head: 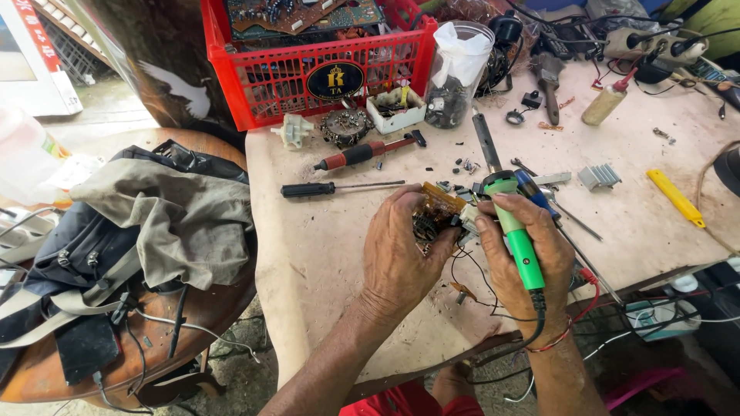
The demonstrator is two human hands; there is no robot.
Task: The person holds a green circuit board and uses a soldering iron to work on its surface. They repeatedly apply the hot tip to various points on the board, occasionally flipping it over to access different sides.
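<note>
While the left hand (401, 254) curls its fingers around a small orange-brown circuit board (441, 202), gripping it above the pale, scuffed worktable (324, 246), the right hand (524, 258) is wrapped tight around the smooth green handle of a soldering iron (515, 231), whose thin metal shaft points away over the bench. Thin dark wires (474, 281) dangle from the board. Just beyond lie a slim black-handled screwdriver (324, 188) and a red-and-black-handled tool (362, 154), before a red plastic lattice crate (316, 69). A ribbed grey heatsink (599, 176) and a flat yellow tool (675, 197) rest to the right.
</note>
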